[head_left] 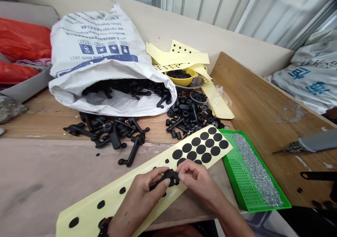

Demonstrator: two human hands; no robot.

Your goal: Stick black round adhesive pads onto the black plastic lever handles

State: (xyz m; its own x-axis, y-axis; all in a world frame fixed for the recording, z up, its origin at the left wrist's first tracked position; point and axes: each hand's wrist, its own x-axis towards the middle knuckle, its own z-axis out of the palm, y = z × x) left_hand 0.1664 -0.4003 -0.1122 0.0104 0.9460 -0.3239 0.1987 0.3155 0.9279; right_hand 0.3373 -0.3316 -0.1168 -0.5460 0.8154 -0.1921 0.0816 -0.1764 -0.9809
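My left hand is closed round a black plastic part, thumb on top, above a pale yellow sheet that bears black round stickers. At the right end of that part, my right hand has its thumb and index finger pinched together; whether something small is between them is hidden. Larger black discs fill the upper right of the sheet, and smaller black dots lie along its lower left.
A white sack of black parts lies open behind, with loose black parts before it. A green tray of small metal pieces stands right, near a power driver. Behind are a yellow bowl and yellow sheets.
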